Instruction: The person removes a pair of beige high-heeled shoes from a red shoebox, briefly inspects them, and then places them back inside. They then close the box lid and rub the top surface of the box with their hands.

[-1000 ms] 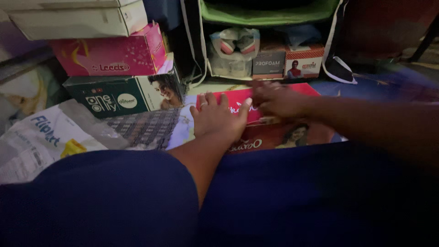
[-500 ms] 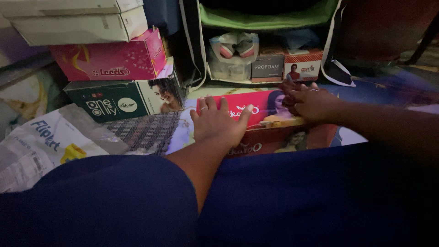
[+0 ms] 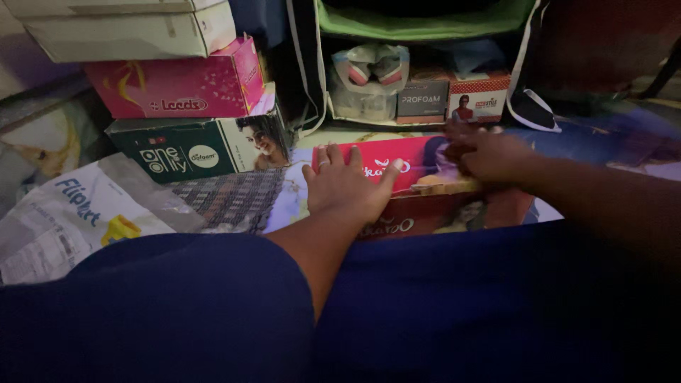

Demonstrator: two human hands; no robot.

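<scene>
Left hand flat, palm down, fingers spread on the lid of the red box, near its left end; a ring on one finger. Pressing, not gripping. Right hand on the same lid toward the right end, blurred; it lies over the top with fingers bent toward the far edge, but I cannot tell whether it grips or just rests.

Red box: long, flat, lying on the floor straight ahead of the knees, front face toward the camera, woman's picture printed on lid and front.

Left of it, touching or just beside: checked cloth, then a white plastic courier bag.

Behind left: stack of boxes — green box at bottom, pink box on it, white box on top.

Behind centre: fabric shelf unit with green top, holding bagged shoes and two small boxes.
</scene>
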